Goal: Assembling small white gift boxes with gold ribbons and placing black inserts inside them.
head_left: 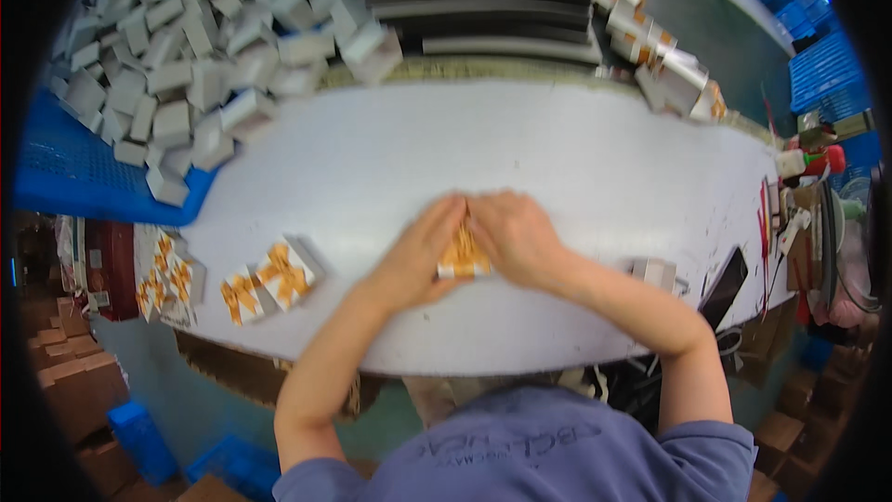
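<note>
A small white gift box with a gold ribbon bow (462,257) sits on the white table in front of me, between my two hands. My left hand (416,256) is closed round its left side. From the right, my right hand (517,237) holds the box with its fingers at the far edge. The fingertips of both hands meet over the far part of the box and hide it. Left of my left forearm lie two more bowed gift boxes (284,273), and several similar boxes (167,279) stand at the table's left end.
A blue crate (111,181) heaped with plain white boxes (172,121) stands at the far left. More bowed boxes (650,46) lie beyond the far right edge. Near my right forearm are a small plain box (654,273) and a dark phone-like slab (724,286).
</note>
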### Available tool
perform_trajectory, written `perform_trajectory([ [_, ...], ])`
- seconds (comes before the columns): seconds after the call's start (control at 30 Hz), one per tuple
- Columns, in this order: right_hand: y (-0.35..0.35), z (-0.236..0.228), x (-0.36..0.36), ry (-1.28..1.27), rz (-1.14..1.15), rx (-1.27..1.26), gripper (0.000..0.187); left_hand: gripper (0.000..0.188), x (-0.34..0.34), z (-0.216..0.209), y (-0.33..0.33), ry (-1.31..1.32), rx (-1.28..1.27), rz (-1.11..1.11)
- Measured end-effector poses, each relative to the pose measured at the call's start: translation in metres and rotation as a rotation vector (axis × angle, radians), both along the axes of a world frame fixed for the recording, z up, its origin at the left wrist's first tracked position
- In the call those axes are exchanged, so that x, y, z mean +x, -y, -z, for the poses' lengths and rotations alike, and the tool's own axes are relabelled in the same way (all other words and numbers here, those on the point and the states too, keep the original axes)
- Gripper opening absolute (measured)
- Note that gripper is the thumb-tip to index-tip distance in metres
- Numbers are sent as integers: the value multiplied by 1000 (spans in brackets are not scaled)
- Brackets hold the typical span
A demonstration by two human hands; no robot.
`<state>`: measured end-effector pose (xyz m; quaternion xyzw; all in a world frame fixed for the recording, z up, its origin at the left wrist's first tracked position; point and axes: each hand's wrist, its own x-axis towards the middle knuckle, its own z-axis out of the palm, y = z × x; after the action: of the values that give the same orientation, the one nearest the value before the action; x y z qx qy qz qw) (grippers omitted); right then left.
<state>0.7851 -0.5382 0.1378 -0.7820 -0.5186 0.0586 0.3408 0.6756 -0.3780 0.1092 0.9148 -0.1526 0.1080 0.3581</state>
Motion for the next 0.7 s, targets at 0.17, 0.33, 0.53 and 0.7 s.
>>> perform_trajectory([
  [0.17, 10, 17, -13, 149, 74, 79, 26, 94, -7, 6, 15, 78, 144, -75],
  [0.33, -12, -22, 13, 434, -178, -354, 17, 88, -20, -13, 13, -19, 408, -199],
  [0.53, -77, -247, 135, 1188, 164, 591, 30, 76, -97, -40, -53, -330, 547, -705],
  [0.7, -80, -332, 172, 762, 444, -40, 45, 86, -136, -74, -90, -620, 769, -1035],
])
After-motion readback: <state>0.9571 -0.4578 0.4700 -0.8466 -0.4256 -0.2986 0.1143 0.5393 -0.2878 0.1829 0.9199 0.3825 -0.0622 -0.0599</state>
